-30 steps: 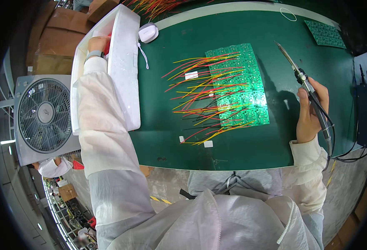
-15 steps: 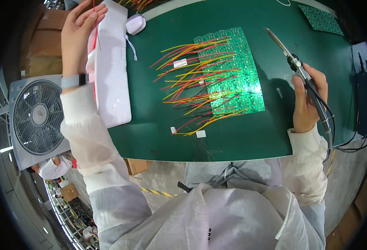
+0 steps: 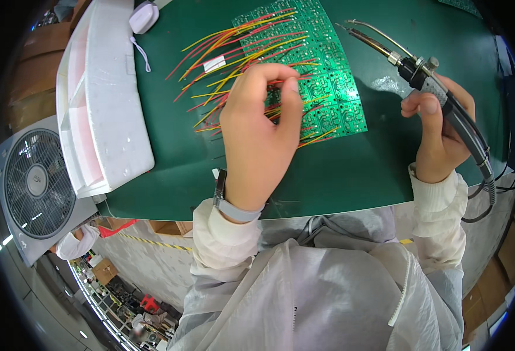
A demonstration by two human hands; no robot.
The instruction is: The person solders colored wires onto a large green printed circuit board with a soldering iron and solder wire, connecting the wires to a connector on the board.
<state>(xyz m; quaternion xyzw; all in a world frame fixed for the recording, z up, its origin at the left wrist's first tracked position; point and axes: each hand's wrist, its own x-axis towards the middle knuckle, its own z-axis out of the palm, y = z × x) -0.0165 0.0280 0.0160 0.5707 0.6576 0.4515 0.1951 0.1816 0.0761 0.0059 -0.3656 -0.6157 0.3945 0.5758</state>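
Board [image 3: 324, 61] lies flat on the green table [image 3: 175, 175], from the upper middle of the frame down to the centre, its top edge near the frame's upper rim. Red and yellow wires [image 3: 251, 26] lie across its left part and fan out past its left edge, with a white block [image 3: 214, 64] among them. The left hand [image 3: 261, 126] is over the board's lower left, thumb and forefinger pinched together on a red wire [image 3: 306, 76]; the palm hides part of the wires below. A watch [image 3: 240, 212] circles that wrist. The right hand [image 3: 444, 131], at the right of the frame, is wrapped round a soldering iron [image 3: 409, 69], whose tip points to the upper left and is apart from the board in this view. A black cord [image 3: 490, 188] hangs from the iron's rear end. In the upper left stands a white foam box [image 3: 120, 88] with compartments, a pale purple case [image 3: 144, 17] just beside it. A grey fan [image 3: 37, 181] is at the far left, and part of a second board [image 3: 463, 6] shows at the upper right
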